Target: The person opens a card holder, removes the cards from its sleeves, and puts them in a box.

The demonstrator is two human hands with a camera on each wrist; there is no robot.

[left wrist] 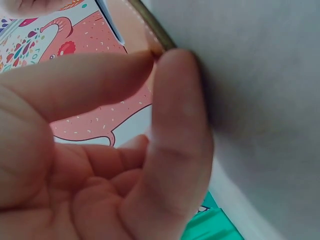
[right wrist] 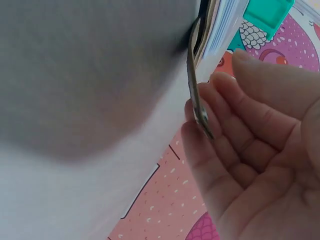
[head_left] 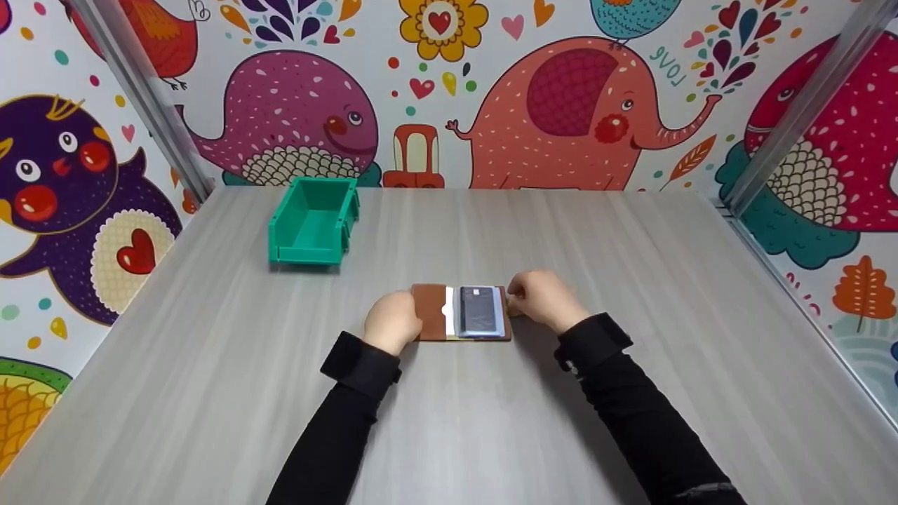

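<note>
On the table lies a brown card holder [head_left: 429,313], spread open, with clear sleeves and a dark card [head_left: 480,311] on its right half. My left hand [head_left: 394,319] is at its left cover; in the left wrist view thumb and index finger [left wrist: 175,95] pinch the cover's stitched edge [left wrist: 150,22]. At the opposite side is my right hand [head_left: 544,298]. In the right wrist view a narrow strap [right wrist: 194,82] with a snap lies against the curved fingers of that hand [right wrist: 255,145]. The thumb [right wrist: 275,82] stands apart from the strap.
Toward the back left of the grey table [head_left: 449,435] stands a green plastic bin [head_left: 306,254]. Printed panels [head_left: 435,91] with cartoon animals rise along the back and sides, with metal posts [head_left: 151,105] at the corners.
</note>
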